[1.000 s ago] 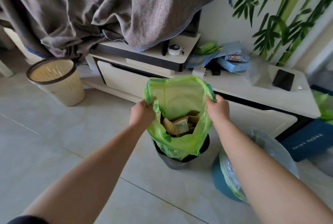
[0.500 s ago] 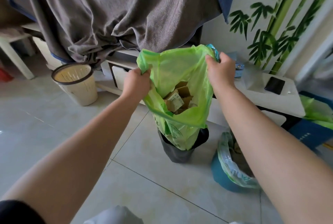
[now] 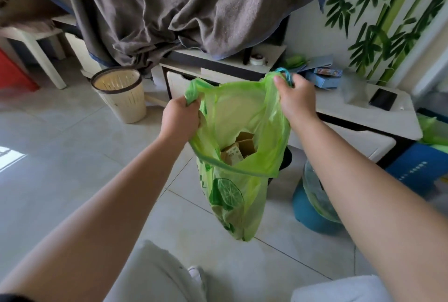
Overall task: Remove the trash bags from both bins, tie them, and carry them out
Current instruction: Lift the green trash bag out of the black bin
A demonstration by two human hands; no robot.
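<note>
We hold the green trash bag lifted out of the dark bin, hanging just in front of it with cardboard boxes inside. Our left hand clenches one bunched corner of the rim and our right hand grips the opposite corner. Tying seems next: bring both corners together and knot. The blue bin, right of the dark bin, has its liner in.

1 wide-angle camera, worn on the person's head, looks forward and steeply down along the 2 bare forearms. The left hand and right hand sit close at mid-frame, gripping the translucent green plastic trash bag. Pale glossy floor tiles fill the lower left; the low white cabinet and bamboo-painted wall bend across the upper right.
</note>
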